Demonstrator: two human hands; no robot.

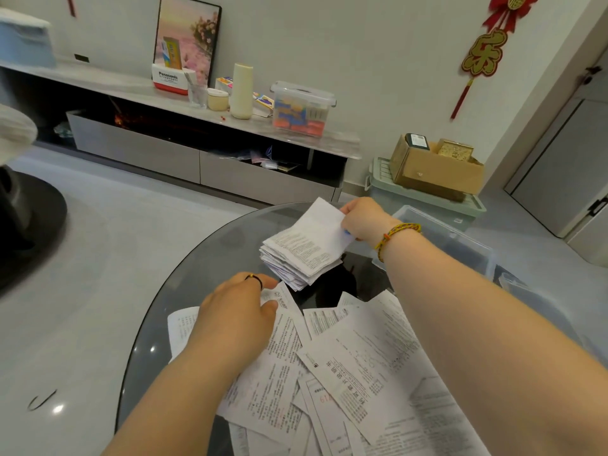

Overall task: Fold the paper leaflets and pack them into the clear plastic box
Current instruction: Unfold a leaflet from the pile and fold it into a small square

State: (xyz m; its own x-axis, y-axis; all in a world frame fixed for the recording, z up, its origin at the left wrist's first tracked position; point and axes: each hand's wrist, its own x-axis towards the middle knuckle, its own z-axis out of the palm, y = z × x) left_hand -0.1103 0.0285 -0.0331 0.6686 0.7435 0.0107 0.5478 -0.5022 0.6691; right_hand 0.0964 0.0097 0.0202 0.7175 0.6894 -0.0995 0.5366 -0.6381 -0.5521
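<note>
A stack of folded leaflets (297, 264) sits on the round glass table (171, 311), near its far side. My right hand (363, 218) pinches the far right corner of the top folded leaflet (312, 235), which lies on that stack. Loose unfolded leaflets (355, 373) are spread over the near part of the table. My left hand (237, 311) rests on the left side of this spread, fingers on a printed sheet (279, 327). The clear plastic box (457, 241) stands open on the table just right of my right wrist, partly hidden by my arm.
A low TV cabinet (197, 133) along the far wall carries a lidded plastic container (301, 108), a cream bottle and small boxes. A cardboard box (434, 166) sits on a green storage bin beyond the table. A dark round base (29, 225) stands on the floor at left.
</note>
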